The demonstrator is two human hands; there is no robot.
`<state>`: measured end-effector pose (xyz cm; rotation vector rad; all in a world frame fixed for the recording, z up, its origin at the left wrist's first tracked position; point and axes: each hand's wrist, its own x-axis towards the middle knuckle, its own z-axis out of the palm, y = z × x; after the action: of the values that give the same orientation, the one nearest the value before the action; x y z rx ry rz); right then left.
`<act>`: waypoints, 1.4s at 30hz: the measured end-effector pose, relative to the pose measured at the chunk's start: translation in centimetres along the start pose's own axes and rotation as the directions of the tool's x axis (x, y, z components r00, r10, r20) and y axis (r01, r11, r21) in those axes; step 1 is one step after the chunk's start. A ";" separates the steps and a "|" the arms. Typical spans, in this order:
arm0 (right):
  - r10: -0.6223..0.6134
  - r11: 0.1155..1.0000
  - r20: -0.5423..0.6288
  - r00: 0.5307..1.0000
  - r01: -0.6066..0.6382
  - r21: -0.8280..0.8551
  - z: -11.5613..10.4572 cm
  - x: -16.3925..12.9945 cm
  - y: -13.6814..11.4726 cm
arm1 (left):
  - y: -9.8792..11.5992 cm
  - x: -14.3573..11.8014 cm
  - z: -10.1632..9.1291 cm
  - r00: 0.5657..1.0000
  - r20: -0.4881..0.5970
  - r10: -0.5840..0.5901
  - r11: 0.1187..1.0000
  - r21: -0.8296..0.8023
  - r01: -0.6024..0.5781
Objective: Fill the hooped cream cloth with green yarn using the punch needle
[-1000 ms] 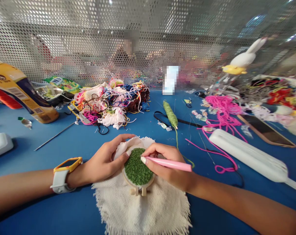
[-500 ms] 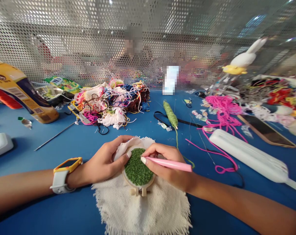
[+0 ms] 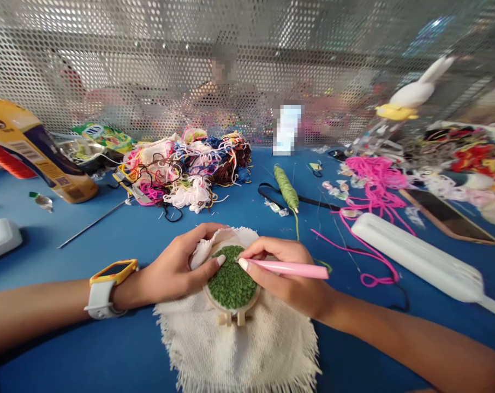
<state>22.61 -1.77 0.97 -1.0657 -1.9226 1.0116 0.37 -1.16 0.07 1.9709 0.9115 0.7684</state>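
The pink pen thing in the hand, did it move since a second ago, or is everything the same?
A little. The right hand tipped the pink plastic punch needle flatter, its back end swinging out to the right, with the tip at the far edge of the round patch of green yarn loops. The left hand kept holding the small wooden hoop and frayed cream cloth in place.

A small wooden hoop (image 3: 232, 305) filled with green loops lies flat on frayed cream cloth (image 3: 239, 349); a pink needle pen (image 3: 290, 268) slants over the hoop's right edge.
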 end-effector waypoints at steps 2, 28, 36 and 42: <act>-0.049 0.999 -0.036 0.998 0.049 -0.012 -0.1 -0.1 -0.2 | 0.1 0.0 0.0 1.000 -0.009 0.006 1.000 -0.008 -0.006; -0.341 0.918 -0.018 0.940 0.329 -0.221 -0.7 -0.3 -1.0 | 0.0 0.0 0.0 0.999 -0.043 0.009 1.000 0.018 -0.008; -0.420 0.850 0.181 0.889 0.455 -0.266 -1.4 0.2 -1.2 | 0.2 -0.1 -0.1 0.996 -0.062 0.064 0.993 0.099 -0.057; -0.400 0.847 0.249 0.882 0.459 -0.267 -0.9 0.7 0.6 | 0.2 -0.2 0.1 0.990 -0.064 0.124 0.984 0.137 -0.114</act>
<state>23.24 -0.65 0.99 -0.6613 -2.3979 0.5686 0.36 -1.49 0.18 2.1421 0.9145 0.8712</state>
